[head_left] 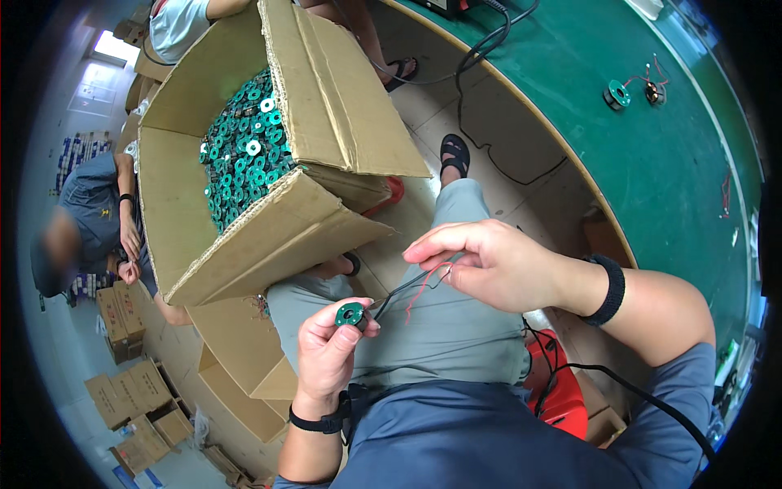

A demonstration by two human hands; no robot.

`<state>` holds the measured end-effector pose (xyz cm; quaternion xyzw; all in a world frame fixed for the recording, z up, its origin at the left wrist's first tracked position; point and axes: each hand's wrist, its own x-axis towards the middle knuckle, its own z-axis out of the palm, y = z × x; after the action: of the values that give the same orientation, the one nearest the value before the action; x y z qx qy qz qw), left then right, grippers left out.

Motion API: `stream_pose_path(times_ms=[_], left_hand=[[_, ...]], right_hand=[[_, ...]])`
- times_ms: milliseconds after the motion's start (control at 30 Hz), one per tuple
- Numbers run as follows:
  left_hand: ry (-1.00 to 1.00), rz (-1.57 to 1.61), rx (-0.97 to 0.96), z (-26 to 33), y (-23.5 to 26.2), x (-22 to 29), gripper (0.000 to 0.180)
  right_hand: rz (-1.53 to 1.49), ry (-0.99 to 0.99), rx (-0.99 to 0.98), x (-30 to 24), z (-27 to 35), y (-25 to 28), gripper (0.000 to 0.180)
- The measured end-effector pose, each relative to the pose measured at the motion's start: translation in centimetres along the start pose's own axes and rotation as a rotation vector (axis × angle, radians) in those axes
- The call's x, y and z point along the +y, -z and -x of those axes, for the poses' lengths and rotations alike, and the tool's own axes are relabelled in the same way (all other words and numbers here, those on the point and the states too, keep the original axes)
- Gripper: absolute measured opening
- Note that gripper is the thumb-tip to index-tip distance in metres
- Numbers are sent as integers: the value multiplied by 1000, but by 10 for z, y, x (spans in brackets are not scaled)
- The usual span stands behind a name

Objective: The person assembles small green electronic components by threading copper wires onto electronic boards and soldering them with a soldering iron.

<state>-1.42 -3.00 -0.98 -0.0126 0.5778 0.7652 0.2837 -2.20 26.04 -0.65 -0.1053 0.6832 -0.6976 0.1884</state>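
Note:
Above my lap, my left hand is closed round a small green ring-shaped part with a dark hole in its middle, pinched between thumb and fingers. To its right, my right hand has thumb and forefinger pinched together on slim dark tweezers, whose tip reaches the side of the part. A thin red wire loops beside the tweezers and dangles over my trousers. Where its ends are fixed cannot be made out.
A big open cardboard box full of green ring parts stands ahead on the left. On the green table at right lie a green ring part and a copper coil with red wires. A person sits at far left.

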Motion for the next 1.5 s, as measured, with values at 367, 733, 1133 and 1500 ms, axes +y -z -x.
stream_pose_path(times_ms=[367, 733, 1133, 1500], left_hand=[[26, -91, -6, -3, -3, -3, 42], [70, -56, -2, -2, -12, -7, 41], [70, -156, -10, -13, -15, -7, 34], [123, -316, -165, -17, -27, -8, 32]], right_hand=[[-231, -187, 152, -18, -3, 4, 24], [673, 378, 173, -5, 10, -15, 29], [676, 271, 78, -8, 2, -13, 11], [661, 341, -51, -16, 11, -22, 9]])
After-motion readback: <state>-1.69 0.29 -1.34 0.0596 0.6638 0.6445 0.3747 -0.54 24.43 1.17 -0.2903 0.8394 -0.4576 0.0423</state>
